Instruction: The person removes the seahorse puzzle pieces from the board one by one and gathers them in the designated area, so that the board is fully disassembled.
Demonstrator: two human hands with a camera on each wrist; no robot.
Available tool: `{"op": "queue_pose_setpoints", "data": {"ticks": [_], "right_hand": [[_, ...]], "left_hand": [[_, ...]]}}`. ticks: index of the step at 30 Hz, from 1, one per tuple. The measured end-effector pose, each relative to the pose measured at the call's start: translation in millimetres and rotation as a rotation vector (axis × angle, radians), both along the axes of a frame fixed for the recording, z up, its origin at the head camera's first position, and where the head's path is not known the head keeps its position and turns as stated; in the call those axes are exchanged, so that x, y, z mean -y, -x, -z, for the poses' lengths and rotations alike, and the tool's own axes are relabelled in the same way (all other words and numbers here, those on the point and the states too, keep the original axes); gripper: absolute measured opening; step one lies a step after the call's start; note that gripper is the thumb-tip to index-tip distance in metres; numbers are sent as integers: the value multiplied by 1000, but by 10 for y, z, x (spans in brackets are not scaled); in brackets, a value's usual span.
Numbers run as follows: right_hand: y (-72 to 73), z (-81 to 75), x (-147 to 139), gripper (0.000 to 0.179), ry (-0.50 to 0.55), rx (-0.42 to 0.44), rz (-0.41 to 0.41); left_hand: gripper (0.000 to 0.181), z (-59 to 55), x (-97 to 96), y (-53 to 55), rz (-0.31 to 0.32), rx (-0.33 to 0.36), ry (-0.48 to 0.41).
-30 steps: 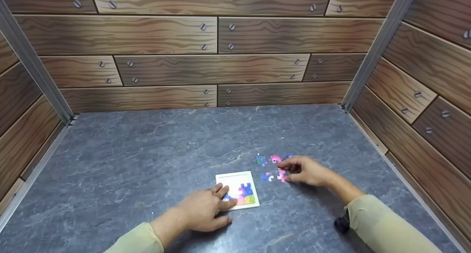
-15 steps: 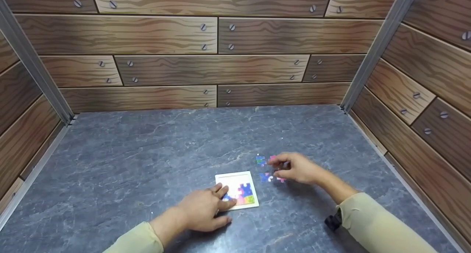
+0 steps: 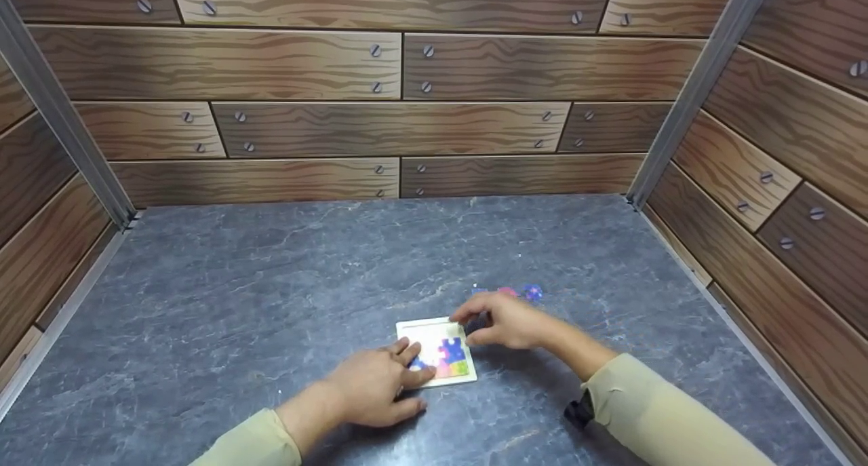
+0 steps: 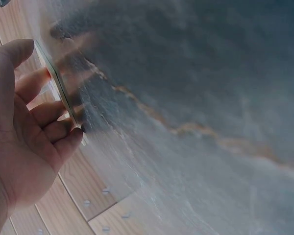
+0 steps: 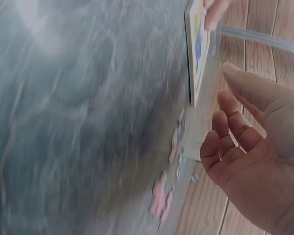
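The small white-rimmed puzzle tray (image 3: 434, 322) lies on the table, partly filled with joined blue, pink and green jigsaw pieces (image 3: 453, 351). My left hand (image 3: 373, 388) rests on its left side with spread fingers, covering part of the pieces; the left wrist view shows the fingertips at the tray edge. Bent fingers and thumb of my right hand (image 3: 508, 320) stand apart at the tray's upper right edge, with no piece visible between them. Behind the right hand lie a pink piece (image 3: 507, 292) and a blue piece (image 3: 533, 292). Pink loose pieces (image 5: 159, 198) show in the right wrist view.
The grey marbled tabletop (image 3: 271, 269) extends around the tray. Wood-patterned walls (image 3: 400, 130) close off the back and sides, with metal strips in the corners. A dark band (image 3: 578, 410) sits at the right sleeve.
My right hand has moved left from the loose pieces to the tray's right edge, uncovering the blue piece behind it. The left hand and tray have stayed in place.
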State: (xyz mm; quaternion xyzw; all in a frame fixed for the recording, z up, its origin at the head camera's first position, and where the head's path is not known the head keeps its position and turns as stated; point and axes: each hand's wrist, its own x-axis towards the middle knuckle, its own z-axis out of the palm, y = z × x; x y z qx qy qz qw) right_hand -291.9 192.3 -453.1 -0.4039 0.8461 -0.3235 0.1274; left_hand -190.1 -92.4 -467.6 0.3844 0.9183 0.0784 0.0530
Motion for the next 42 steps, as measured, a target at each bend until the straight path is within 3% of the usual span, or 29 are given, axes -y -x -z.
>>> {"op": "queue_pose_setpoints", "data": {"ticks": [8, 20, 42], "right_hand": [[-40, 54, 143, 39, -69, -55, -96], [-48, 55, 172, 39, -146, -91, -125], [-76, 45, 208, 38, -193, -89, -110]], "left_hand": [[53, 3, -4, -7, 0, 5, 7], [53, 7, -18, -3, 12, -19, 8], [54, -2, -6, -9, 5, 21, -9]]}}
